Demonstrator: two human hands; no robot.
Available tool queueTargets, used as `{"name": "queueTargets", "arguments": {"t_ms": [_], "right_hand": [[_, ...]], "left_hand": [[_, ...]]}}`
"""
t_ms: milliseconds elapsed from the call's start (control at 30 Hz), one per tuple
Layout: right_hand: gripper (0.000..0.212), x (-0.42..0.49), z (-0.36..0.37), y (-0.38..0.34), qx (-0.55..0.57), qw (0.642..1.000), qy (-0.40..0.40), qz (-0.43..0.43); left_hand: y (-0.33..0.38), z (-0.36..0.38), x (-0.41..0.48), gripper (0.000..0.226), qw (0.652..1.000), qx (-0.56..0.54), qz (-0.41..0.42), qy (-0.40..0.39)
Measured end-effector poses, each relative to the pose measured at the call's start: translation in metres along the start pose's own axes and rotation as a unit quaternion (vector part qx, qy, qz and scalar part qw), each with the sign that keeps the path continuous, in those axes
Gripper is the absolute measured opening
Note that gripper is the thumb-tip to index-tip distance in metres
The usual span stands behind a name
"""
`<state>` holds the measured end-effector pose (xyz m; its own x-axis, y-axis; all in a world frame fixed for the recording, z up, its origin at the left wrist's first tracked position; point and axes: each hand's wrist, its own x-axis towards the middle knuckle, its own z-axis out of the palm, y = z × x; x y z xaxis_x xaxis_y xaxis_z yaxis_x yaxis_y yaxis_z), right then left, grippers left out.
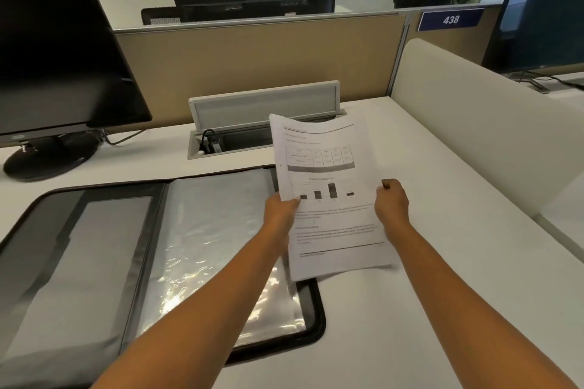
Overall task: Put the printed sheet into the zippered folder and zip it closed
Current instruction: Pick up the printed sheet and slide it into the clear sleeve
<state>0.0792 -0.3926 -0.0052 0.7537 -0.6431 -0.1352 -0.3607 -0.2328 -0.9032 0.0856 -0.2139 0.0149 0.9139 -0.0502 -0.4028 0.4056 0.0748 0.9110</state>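
The printed sheet (pixel 331 167), white with a table, a bar chart and text, is held up above the desk, over the right edge of the folder. My left hand (pixel 279 211) grips its left edge and my right hand (pixel 392 202) grips its right edge. The zippered folder (pixel 94 246) lies open flat on the white desk, black-edged, with a grey inner panel on its left half and shiny clear plastic sleeves (pixel 208 230) on its right half. My left forearm crosses over the sleeves.
A dark monitor on a round stand (pixel 47 155) is at the back left. A cable box with its lid raised (pixel 262 104) sits in the desk behind the sheet. A beige divider (pixel 252 57) runs along the back and a white partition (pixel 474 123) along the right.
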Motion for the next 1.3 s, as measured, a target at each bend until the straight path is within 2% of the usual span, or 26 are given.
{"name": "queueTargets", "arguments": {"t_ms": [133,233,367,533,633,733,900,1100,1300], "right_hand": [[0.018,-0.031,0.026,-0.029,0.127,0.988,-0.073,-0.038],[0.01,-0.058,0.05,-0.047,0.173,0.976,-0.118,-0.059],[0.009,-0.089,0.075,-0.069,0.183,0.966,-0.149,-0.111],[0.019,-0.12,0.096,-0.085,0.224,0.943,-0.188,-0.159],[0.022,-0.133,0.108,-0.08,0.214,0.94,-0.207,-0.167],[0.026,-0.146,0.114,-0.07,0.206,0.937,-0.233,-0.159],[0.024,-0.16,0.121,-0.065,0.191,0.942,-0.238,-0.139],[0.032,-0.163,0.125,-0.068,0.175,0.946,-0.235,-0.139],[0.033,-0.164,0.129,-0.052,0.144,0.953,-0.242,-0.112]], "left_hand": [[0.021,-0.053,-0.008,0.028,0.994,0.01,0.103,0.032],[0.033,-0.091,-0.016,0.03,0.986,0.025,0.158,0.055],[0.047,-0.133,-0.029,0.023,0.974,0.008,0.212,0.082],[0.051,-0.171,-0.045,0.008,0.962,-0.007,0.257,0.093],[0.039,-0.19,-0.05,0.006,0.967,-0.004,0.241,0.085],[0.022,-0.208,-0.051,0.014,0.976,0.014,0.203,0.075],[0.014,-0.217,-0.054,0.007,0.981,0.01,0.171,0.088],[0.016,-0.226,-0.053,0.015,0.98,0.026,0.181,0.082],[-0.002,-0.229,-0.046,0.036,0.987,0.059,0.131,0.067]]}}
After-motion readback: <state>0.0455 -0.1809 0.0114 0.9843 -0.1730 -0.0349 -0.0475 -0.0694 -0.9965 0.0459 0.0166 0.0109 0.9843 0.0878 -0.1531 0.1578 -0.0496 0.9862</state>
